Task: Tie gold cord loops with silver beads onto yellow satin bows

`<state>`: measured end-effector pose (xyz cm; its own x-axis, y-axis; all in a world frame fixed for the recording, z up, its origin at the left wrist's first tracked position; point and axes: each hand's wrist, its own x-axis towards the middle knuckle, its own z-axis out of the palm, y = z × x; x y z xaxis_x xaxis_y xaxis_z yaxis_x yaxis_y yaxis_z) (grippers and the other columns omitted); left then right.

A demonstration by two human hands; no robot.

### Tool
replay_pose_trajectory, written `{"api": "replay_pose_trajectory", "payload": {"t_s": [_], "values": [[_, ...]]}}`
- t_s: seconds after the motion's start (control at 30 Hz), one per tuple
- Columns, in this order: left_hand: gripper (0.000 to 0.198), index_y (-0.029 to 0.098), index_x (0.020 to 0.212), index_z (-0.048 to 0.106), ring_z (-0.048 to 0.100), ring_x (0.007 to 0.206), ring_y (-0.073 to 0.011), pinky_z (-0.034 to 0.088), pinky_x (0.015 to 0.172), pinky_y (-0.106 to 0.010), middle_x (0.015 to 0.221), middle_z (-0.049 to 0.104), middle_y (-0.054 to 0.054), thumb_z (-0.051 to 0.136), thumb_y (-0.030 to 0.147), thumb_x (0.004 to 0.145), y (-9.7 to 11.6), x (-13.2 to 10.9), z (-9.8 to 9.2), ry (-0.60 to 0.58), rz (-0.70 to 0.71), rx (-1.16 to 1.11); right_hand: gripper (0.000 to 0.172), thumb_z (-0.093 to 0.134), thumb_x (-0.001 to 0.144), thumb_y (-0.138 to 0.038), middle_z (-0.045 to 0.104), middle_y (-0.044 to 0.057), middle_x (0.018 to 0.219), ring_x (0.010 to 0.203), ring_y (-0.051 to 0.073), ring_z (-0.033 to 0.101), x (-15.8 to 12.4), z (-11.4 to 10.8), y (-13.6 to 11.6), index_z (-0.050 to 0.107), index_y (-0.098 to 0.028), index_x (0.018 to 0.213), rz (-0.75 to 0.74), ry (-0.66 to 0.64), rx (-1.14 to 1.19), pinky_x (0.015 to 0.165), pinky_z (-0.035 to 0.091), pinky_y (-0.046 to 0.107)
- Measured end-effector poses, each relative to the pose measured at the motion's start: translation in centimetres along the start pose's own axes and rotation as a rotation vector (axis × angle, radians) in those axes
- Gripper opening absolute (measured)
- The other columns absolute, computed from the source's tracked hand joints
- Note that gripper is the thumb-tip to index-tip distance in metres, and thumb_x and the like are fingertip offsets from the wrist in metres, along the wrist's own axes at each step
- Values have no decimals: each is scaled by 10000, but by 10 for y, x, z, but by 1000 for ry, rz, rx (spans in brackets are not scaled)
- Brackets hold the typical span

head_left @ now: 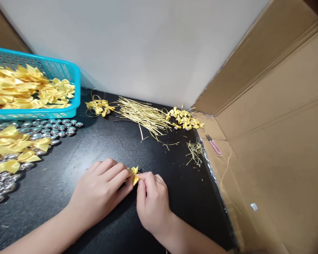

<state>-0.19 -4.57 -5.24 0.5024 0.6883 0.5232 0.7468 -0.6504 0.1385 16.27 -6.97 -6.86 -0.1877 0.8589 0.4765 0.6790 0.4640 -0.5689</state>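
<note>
Between my two hands, just over the black tabletop, is a small yellow ribbon bow (135, 175). My left hand (103, 185) pinches it from the left with thumb and fingers, the other fingers curled beside them. At the bow's right edge, my right hand (153, 201) has thumb and forefinger pressed together on it. A short bit of thin gold cord shows by the bow; my fingers hide where it runs.
A turquoise basket (77, 90) holds many yellow bows. Silver heart-shaped beads (60, 133) and loose bows (14, 144) lie in front. Gold cord pieces (143, 114), finished-looking bows (184, 118), cord scraps (195, 151) and pink-handled snips (214, 145) are farther right, beside cardboard walls (275, 116).
</note>
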Motion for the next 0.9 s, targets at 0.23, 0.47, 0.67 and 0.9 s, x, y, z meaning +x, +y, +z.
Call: {"api": "replay_pose_trajectory", "payload": {"t_s": [0.23,0.47,0.67,0.9], "values": [[346,158,706,642,486,631,-212,294,593,-335,630,624,-37,448,203,989,1,4,-1,22,52,38,240,355,957,-103,707,41,737,632,182,656,-1,0,0,577,-171,893,5,-16,-31,646,408,296],[362,167,683,631,469,603,-198,302,583,-327,607,614,-26,437,172,989,5,1,4,42,39,25,240,352,951,-94,701,31,725,618,179,648,0,1,0,565,-180,885,-2,-16,-49,642,394,298],[339,177,694,631,482,620,-202,308,591,-330,623,628,-24,458,194,986,5,-1,6,54,35,19,235,358,950,-94,703,32,727,625,178,651,-2,3,1,569,-179,890,12,-21,-42,646,398,299],[41,190,892,636,517,683,-208,349,644,-343,755,687,-30,596,197,893,5,3,-8,122,-39,-108,210,391,934,-89,712,26,740,632,170,650,2,-2,1,575,-184,899,-8,90,6,632,427,280]]}}
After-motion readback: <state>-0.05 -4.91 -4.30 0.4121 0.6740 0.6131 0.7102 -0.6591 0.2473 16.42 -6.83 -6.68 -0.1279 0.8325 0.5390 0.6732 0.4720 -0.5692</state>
